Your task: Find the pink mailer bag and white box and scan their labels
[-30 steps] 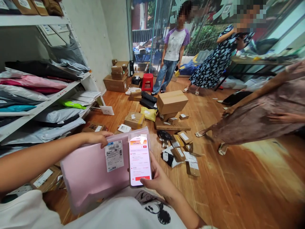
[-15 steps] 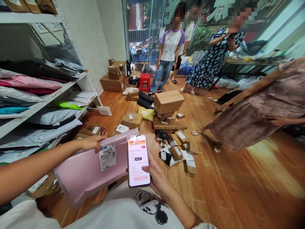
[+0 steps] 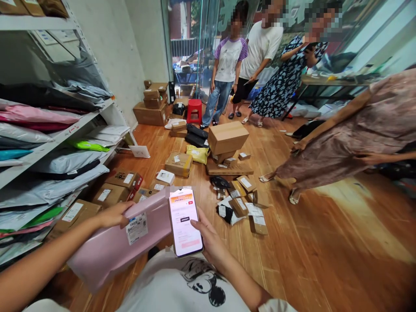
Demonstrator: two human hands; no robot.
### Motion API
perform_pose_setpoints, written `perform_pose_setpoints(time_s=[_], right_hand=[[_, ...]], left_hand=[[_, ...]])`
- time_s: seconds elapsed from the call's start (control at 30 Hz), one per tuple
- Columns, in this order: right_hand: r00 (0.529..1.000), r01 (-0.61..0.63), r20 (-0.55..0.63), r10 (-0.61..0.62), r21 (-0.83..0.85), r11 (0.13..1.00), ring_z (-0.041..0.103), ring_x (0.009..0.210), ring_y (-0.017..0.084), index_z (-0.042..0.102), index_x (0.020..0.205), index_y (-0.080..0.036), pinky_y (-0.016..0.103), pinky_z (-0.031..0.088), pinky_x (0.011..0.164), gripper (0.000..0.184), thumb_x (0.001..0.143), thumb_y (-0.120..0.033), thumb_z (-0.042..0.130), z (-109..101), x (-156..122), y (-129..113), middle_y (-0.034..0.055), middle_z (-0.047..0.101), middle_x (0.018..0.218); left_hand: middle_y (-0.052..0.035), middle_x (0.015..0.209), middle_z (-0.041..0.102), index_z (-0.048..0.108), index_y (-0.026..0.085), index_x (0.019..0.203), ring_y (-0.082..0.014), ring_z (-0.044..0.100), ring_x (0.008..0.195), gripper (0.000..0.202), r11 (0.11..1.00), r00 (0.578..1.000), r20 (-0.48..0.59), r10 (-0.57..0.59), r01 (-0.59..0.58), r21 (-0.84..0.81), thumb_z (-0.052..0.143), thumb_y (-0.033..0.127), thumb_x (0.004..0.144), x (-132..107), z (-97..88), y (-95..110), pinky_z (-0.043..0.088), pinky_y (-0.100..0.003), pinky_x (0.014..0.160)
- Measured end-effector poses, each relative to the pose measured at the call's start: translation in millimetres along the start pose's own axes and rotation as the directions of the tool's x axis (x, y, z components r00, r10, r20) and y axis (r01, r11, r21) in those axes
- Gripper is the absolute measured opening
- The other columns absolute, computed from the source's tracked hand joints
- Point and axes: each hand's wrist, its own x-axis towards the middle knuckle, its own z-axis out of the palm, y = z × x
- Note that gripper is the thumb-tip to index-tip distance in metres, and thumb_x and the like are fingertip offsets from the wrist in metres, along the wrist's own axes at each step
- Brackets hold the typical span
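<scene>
My left hand (image 3: 113,213) grips the upper edge of a pink mailer bag (image 3: 107,249), its fingers folded over the rim. A white shipping label (image 3: 137,228) sits on the bag's face, close to those fingertips. In my right hand (image 3: 209,236) is a smartphone (image 3: 186,223), upright and tilted, with my thumb over the lit screen. The screen has a pale page with an orange banner and a small dark pop-up; its text is too small to read. The bag's right end lies close beside the phone, partly behind it.
Shelves of bagged parcels (image 3: 69,160) stand at the left. Cardboard boxes (image 3: 227,138) and small parcels (image 3: 242,203) lie across the wooden floor. A red stool (image 3: 194,111) stands farther back. Several people are ahead and at the right, one in a brown dress (image 3: 354,143).
The pink bag and my left hand have shifted left and down. The phone has moved slightly left. A person in a white shirt at the back has come farther into view.
</scene>
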Motion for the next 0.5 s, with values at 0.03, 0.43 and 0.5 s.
perform_pose_setpoints(time_s=[0.03,0.43,0.5], right_hand=[[1.0,-0.005,-0.006,0.005,0.004,1.0,0.065,0.094,0.023,0.06,0.117,-0.027,0.032,0.049,0.079,0.045,0.074,-0.035,0.071,0,1,0,0.0013,0.071,0.107],[0.998,0.054,0.031,-0.053,-0.047,0.997,0.066,0.09,0.019,0.052,0.116,-0.026,0.03,0.049,0.078,0.062,0.062,-0.017,0.079,3,15,8,-0.0015,0.072,0.101],[0.996,0.088,-0.008,-0.09,-0.12,0.989,0.065,0.092,0.019,0.051,0.114,-0.025,0.031,0.048,0.082,0.065,0.059,-0.018,0.085,3,21,13,-0.0009,0.071,0.102]], left_hand=[[-0.0035,0.105,0.063,0.051,0.02,0.112,-0.0276,0.059,0.098,0.064,1.0,1.0,-0.018,-0.011,0.011,0.007,0.052,0.018,0.048,0,4.2,-5,0.046,-0.03,0.077],[-0.0151,0.123,0.063,0.051,0.018,0.117,-0.0316,0.06,0.113,0.055,0.979,0.984,-0.153,-0.088,0.114,0.169,0.053,0.018,0.062,3,79.7,-82,0.044,-0.037,0.095],[-0.0192,0.129,0.059,0.047,0.014,0.126,-0.0309,0.06,0.116,0.057,0.95,0.973,-0.153,-0.174,0.207,0.234,0.051,0.018,0.069,4,109.0,-95,0.043,-0.037,0.096]])
